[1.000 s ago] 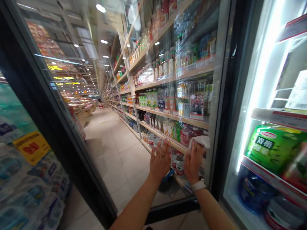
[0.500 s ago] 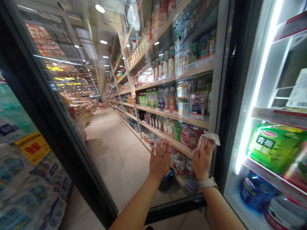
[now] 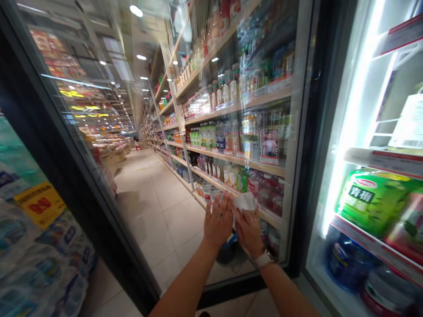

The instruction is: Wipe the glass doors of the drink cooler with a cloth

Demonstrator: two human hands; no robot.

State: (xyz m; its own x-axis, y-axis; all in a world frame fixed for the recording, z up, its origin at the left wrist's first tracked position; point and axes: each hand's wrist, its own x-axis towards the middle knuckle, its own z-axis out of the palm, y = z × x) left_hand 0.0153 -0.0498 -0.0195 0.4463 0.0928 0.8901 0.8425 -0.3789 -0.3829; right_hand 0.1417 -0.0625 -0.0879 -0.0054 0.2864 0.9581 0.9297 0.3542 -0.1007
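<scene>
A glass door (image 3: pixel 145 211) with a dark frame stands open in front of me, and shelves of drinks show through it or in it. Flat against the lower part of the pane lies my left hand (image 3: pixel 218 220), fingers stretched out, holding nothing. Close beside it, my right hand (image 3: pixel 247 231) presses a white cloth or tissue (image 3: pixel 245 202) against the glass; the cloth sticks out past the fingertips. The right wrist wears a watch with a pale band (image 3: pixel 265 259).
To the right, a lit cooler holds a green package (image 3: pixel 373 200), a blue container (image 3: pixel 350 259) and white price rails. Plastic-wrapped bottle packs (image 3: pixel 42 259) with a yellow price sign (image 3: pixel 39 204) stand at the left. Beyond the glass are a dark bucket (image 3: pixel 226 253) and a tiled aisle.
My right hand has slid left across the glass with the white cloth, from near the door's right edge to beside my left hand. The left hand has stayed nearly in place.
</scene>
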